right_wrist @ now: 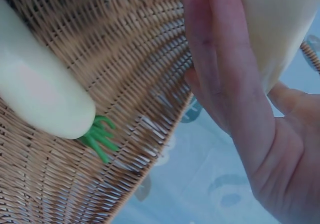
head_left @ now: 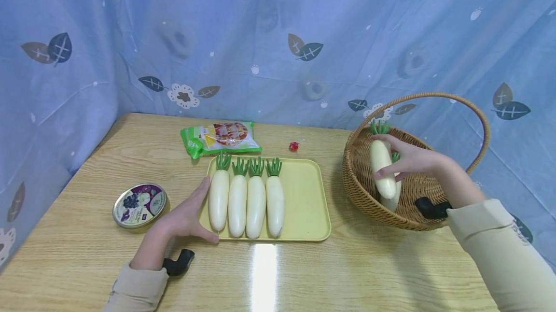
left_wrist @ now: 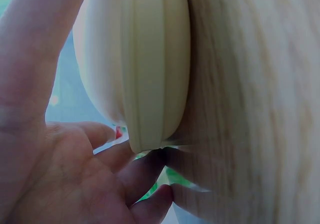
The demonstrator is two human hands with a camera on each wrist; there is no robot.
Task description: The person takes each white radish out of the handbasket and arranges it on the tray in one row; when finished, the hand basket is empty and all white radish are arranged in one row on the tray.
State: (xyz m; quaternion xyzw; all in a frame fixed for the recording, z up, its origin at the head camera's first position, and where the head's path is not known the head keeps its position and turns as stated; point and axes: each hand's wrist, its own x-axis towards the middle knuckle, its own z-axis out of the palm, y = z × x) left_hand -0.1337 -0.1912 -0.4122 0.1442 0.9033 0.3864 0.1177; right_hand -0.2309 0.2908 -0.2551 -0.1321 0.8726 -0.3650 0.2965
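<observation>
My right hand grips a white radish with green stalks, over the wicker basket. Another white radish lies inside the basket, partly hidden in the head view behind the held one. To the left, my left hand spreads around the left end of a pale yellow tray, thumb by its front corner. In the left wrist view, fingers of that hand reach the edge of the tray. Several white radishes lie side by side on the tray, stalks pointing away.
A round tin with a fruit label sits left of my left hand. Behind the tray lie a green snack bag and a small red-wrapped candy. The basket's tall handle arches above it. A blue patterned curtain hangs behind the table.
</observation>
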